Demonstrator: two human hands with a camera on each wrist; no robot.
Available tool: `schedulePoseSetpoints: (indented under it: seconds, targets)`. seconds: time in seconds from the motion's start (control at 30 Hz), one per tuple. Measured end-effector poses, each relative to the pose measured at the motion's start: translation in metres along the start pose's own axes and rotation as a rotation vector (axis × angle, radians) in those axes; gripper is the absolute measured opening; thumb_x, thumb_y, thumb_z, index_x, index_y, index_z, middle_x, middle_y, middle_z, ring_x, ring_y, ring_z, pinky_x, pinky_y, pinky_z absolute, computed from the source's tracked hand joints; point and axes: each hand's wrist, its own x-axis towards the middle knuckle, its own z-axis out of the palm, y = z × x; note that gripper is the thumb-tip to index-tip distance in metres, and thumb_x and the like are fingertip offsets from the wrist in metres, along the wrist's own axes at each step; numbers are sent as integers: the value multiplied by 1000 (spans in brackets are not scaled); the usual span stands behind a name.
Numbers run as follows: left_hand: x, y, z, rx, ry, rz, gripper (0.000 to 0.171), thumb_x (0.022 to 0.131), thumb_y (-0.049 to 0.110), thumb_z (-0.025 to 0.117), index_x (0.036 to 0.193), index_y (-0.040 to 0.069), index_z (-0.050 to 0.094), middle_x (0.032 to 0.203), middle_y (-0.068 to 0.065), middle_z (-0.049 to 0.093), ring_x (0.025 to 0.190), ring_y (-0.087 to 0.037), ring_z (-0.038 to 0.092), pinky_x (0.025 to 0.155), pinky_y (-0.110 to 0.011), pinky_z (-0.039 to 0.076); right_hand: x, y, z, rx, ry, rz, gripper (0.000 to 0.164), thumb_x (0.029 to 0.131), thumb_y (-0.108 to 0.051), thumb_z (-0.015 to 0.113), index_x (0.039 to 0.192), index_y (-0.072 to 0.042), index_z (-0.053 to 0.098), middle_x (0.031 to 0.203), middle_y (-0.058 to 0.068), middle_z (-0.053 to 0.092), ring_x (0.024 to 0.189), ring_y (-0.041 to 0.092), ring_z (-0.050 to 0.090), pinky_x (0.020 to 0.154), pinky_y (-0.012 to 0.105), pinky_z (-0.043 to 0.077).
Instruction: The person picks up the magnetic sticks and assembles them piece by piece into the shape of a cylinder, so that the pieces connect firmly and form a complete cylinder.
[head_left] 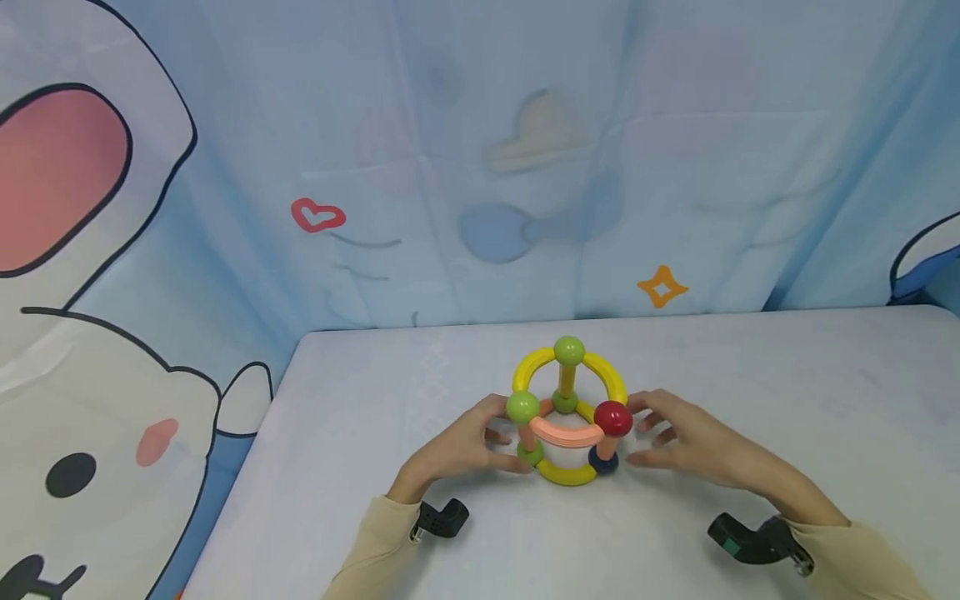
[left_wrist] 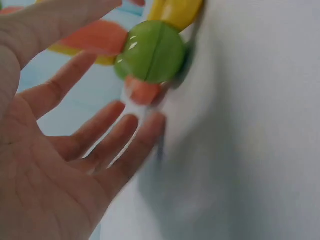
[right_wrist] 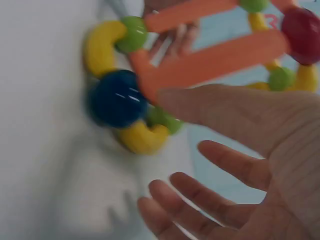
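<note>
A toy frame of yellow and orange rods joined by coloured balls stands on the table. The left hand and right hand flank it, fingers spread and loose, gripping nothing.

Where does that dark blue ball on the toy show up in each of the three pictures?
Head view: the dark blue ball sits low on the toy's right front corner, under the red ball, near the right hand.
Left wrist view: not in it; only a green ball shows.
Right wrist view: left of centre, between yellow curved pieces.
Shared landmark: the yellow curved piece beside the blue ball.
</note>
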Motion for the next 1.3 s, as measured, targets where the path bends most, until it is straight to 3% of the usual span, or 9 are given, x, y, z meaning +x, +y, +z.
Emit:
schedulePoseSetpoints:
  seconds: [0.13,0.3,0.4,0.53,0.63,0.83,1.03,1.3]
  targets:
    - [4,-1,9,-11,36,32,61,82,4,89,135,6,59,134,-4,55,127,-15,56,104,-28,51,4,2,22,61,-1,-8,68,80,-17,92,132,6,55,117,11,60,102,25,62,81,34,61]
    - [6,-1,15,7,69,64,56,85,4,87,136,2,62,131,-9,61,126,-17,58,102,-28,52,11,-2,35,-7,64,-51,66,78,-16,94,127,5,55,106,6,59,91,19,59,75,32,57]
    - [5,0,17,6,91,38,65,86,5,86,145,5,59,136,-7,61,126,-18,59,100,-26,53,14,-2,37,-25,78,-52,65,78,-13,93,129,6,56,105,6,59,91,20,58,78,37,57]
    - [4,-1,19,24,144,-1,55,86,8,87,137,7,67,127,-3,62,122,-18,60,95,-24,55,18,0,37,-2,72,-99,64,80,-11,92,132,5,60,114,8,63,99,22,62,86,44,60]
    - [3,-2,20,43,168,-11,46,85,9,88,128,8,73,123,-1,61,120,-17,60,93,-22,55,21,1,37,16,67,-129,61,81,-10,91,132,5,61,119,11,66,103,23,63,88,43,61]
    - [3,0,19,80,167,17,44,86,7,87,127,4,73,124,-6,60,119,-19,58,96,-23,55,22,2,37,34,61,-127,60,82,-8,90,133,4,60,124,13,66,104,24,64,88,42,61]
    - [5,1,18,120,180,-6,45,85,6,88,127,2,72,126,-9,59,119,-24,59,96,-24,55,24,3,37,41,64,-115,59,84,-8,88,134,3,60,130,16,64,114,31,64,92,46,60]
    - [5,2,17,147,184,-22,49,85,6,88,131,2,71,128,-10,59,119,-25,59,96,-24,55,24,6,38,41,67,-124,56,84,-6,87,133,3,61,123,12,66,111,29,63,91,48,59]
